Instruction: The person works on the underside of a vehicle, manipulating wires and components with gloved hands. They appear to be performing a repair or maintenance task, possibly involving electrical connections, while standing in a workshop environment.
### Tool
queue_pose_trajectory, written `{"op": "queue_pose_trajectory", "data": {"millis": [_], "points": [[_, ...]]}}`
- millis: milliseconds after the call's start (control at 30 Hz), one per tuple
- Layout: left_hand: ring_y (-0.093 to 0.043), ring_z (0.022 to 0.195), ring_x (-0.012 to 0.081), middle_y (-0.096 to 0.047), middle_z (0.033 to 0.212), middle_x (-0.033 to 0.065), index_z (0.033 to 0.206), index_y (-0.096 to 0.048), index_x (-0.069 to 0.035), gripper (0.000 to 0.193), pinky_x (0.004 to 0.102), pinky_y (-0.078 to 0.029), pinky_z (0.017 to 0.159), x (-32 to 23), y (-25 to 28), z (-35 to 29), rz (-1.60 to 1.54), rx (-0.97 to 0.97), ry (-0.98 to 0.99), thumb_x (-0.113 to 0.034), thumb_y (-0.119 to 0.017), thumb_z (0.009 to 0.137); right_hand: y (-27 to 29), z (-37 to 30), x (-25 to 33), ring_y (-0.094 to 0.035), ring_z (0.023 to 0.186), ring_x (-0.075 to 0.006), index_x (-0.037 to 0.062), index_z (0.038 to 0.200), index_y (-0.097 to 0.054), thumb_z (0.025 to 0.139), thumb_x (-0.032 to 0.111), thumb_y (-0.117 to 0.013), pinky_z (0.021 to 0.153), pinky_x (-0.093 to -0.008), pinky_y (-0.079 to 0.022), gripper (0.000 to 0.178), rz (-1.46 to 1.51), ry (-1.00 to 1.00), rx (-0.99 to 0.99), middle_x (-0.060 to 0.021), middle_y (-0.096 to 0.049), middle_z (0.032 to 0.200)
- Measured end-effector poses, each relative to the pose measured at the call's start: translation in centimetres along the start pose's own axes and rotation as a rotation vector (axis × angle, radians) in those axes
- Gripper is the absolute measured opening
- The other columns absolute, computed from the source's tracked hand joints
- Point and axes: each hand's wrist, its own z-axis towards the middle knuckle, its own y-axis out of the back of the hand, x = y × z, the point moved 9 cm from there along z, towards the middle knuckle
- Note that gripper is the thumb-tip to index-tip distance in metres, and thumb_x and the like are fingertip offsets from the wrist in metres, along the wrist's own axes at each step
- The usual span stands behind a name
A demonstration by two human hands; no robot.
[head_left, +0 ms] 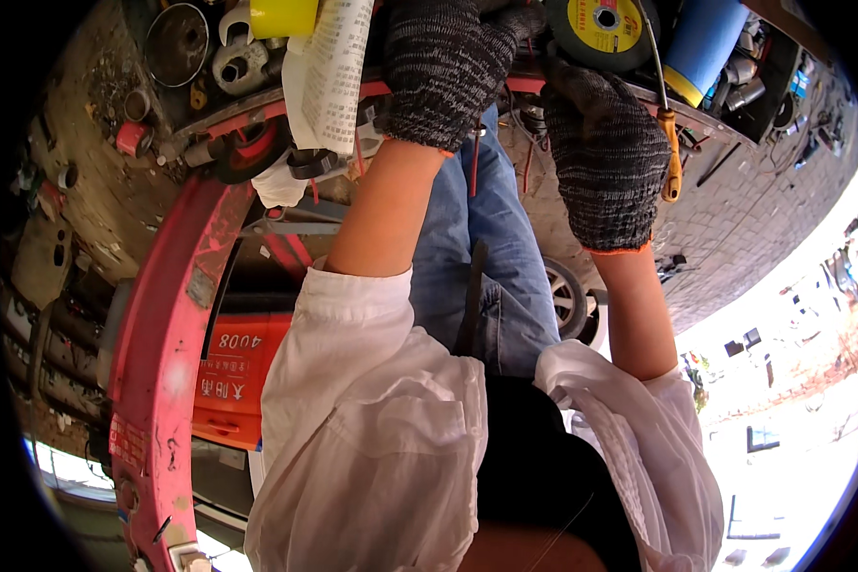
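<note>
Knit-gloved right hand (608, 153) closes its grip just below the yellow-labelled grinding disc (601, 29); left hand's (443, 67) grip unclear.

Grey speckled gloves (605, 153), yellow disc (601, 29), blue cylinder (704, 43).

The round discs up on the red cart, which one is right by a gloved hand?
The yellow-faced grinding disc at the top, right beside the right hand. The dark metal disc sits far off at the top left, away from both the right and left hand.
</note>
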Motion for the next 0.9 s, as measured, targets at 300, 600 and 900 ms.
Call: {"op": "queue_pose_trajectory", "data": {"millis": [300,600,900], "points": [[-0.071,0.092,0.0353,-0.076,0.098,0.0193,0.100,-0.078,-0.001,0.025,0.0435,-0.054,0.087,-0.5,-0.5,0.1,0.103,-0.016,-0.003,-0.022,-0.077,0.087,0.8,0.4,1.0,-0.074,0.103,-0.0279,0.0126,0.122,-0.076,0.091,0.007,-0.073,0.091,-0.0349,-0.058,0.032,-0.165,0.068,0.012,-0.0126,-0.077,0.112],[-0.071,0.094,0.0371,-0.075,0.099,0.0190,0.103,-0.078,-0.004,0.029,0.0456,-0.054,0.088,-0.5,-0.4,-0.3,0.185,-0.033,-0.032,-0.028,-0.076,0.088,0.4,-0.8,-0.9,-0.075,0.093,-0.0212,0.0107,0.120,-0.078,0.092,0.008,-0.074,0.086,-0.0314,-0.057,0.028,0.067,0.048,-0.088,-0.0115,-0.078,0.104],[-0.070,0.091,0.0372,-0.075,0.097,0.0190,0.101,-0.078,-0.004,0.028,0.0461,-0.054,0.086,-1.3,0.5,-0.4,0.221,-0.077,-0.041,-0.029,-0.077,0.087,0.3,-1.2,-0.5,-0.074,0.087,-0.0212,0.0088,0.121,-0.077,0.092,0.008,-0.074,0.081,-0.0316,-0.056,0.030,-0.104,0.048,-0.034,-0.0109,-0.078,0.101]]}}
